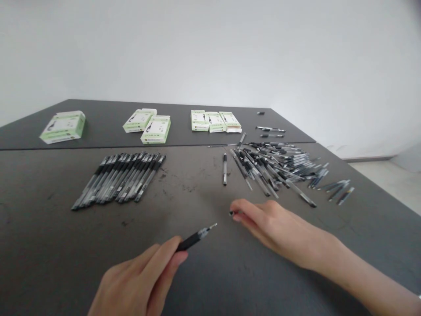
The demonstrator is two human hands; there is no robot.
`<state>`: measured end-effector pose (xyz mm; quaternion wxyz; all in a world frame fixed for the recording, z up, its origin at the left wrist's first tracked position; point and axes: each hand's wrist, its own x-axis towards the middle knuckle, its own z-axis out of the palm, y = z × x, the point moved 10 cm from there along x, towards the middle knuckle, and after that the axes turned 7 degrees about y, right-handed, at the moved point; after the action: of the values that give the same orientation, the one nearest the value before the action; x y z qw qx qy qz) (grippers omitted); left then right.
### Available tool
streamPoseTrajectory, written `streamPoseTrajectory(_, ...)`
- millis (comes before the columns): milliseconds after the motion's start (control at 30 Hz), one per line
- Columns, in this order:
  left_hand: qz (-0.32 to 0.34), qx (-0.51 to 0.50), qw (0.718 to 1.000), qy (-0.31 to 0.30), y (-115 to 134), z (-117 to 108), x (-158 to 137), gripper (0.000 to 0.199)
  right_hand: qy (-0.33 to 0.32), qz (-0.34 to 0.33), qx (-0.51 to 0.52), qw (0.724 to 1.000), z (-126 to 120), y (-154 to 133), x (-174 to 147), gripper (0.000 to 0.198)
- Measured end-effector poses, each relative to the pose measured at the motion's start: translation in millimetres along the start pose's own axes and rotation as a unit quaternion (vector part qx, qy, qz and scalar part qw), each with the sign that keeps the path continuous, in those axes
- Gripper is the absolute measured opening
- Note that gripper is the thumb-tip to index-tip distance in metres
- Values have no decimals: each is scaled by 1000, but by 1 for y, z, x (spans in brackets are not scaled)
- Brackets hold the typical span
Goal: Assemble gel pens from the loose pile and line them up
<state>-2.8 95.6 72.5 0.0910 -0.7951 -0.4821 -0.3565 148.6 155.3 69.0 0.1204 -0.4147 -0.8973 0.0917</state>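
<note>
My left hand (141,276) is closed around a black gel pen (194,239), its bare metal tip pointing right and slightly up. Most of the pen's barrel is hidden in the palm. Opposite that tip, my right hand (268,224) pinches a small black pen cap (231,213) between thumb and fingertips; only its end shows. Tip and cap are apart. Beyond my hands lies a single capped pen (225,169), roughly upright in view. A row of capped pens (120,177) lies side by side at the left.
A loose heap of pens and pen parts (276,164) spreads at the right, with several short dark pieces (342,192) beside it. Green and white boxes (199,120) stand along the back, another box (64,126) far left. A seam crosses the dark table (184,175). Behind is a white wall.
</note>
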Motion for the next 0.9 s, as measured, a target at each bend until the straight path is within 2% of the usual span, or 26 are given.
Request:
streamPoseTrajectory(133,15,20,999,-49,9,15,-2,29,-36,8,29,999,15,-6,-18,22)
streamPoseTrajectory(367,43,35,994,-89,16,27,-1,33,23,-65,99,993,14,-9,-18,20)
streamPoseTrajectory(667,46,26,995,-87,17,25,0,31,38,-99,6,994,15,-14,-25,23)
streamPoseTrajectory(900,45,15,995,-85,15,26,-1,26,64,-115,-18,991,8,-21,-26,25)
